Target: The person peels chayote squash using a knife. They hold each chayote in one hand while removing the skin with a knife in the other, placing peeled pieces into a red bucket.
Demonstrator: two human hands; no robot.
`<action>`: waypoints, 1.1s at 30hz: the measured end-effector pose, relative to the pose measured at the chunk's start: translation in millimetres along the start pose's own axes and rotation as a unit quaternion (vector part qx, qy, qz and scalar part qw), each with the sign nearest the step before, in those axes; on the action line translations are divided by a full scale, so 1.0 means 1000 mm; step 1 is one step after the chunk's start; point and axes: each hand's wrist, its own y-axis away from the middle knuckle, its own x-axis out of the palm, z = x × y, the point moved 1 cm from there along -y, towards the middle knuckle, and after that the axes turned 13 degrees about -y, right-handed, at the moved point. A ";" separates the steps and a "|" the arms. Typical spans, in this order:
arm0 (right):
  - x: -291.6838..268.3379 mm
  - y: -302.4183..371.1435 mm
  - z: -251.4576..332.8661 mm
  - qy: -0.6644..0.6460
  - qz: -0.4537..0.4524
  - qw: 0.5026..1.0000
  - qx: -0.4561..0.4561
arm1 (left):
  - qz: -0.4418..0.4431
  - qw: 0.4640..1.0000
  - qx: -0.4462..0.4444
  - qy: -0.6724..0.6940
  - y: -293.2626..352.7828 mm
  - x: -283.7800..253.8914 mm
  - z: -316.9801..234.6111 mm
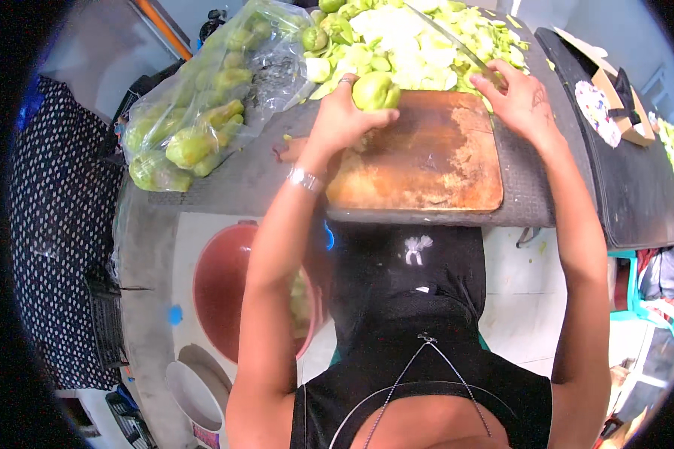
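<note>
Chayote (376, 91) is cupped in the half-curled left hand (342, 120), left of the knife (458, 46) gripped by the closed right hand (518, 99).

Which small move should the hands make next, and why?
Perhaps lower the rounded green vegetable onto the brown rectangular wooden board: the left hand holds it near the board's far left corner, and the right hand holds a long metal-bladed knife.
</note>
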 end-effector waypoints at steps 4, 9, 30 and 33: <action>0.019 -0.012 -0.020 -0.058 0.005 0.998 0.024 | 0.119 0.930 -0.092 0.335 -0.023 0.012 -0.029; 0.039 0.001 0.020 -0.108 0.054 0.992 -0.045 | 0.114 0.923 -0.039 0.365 -0.046 0.035 -0.036; 0.068 -0.033 -0.004 -0.068 0.000 0.993 -0.096 | 0.057 0.967 -0.062 0.241 -0.053 0.039 -0.024; 0.063 -0.047 -0.023 -0.087 0.025 0.991 -0.102 | -0.074 0.967 0.238 -0.054 -0.058 0.038 -0.024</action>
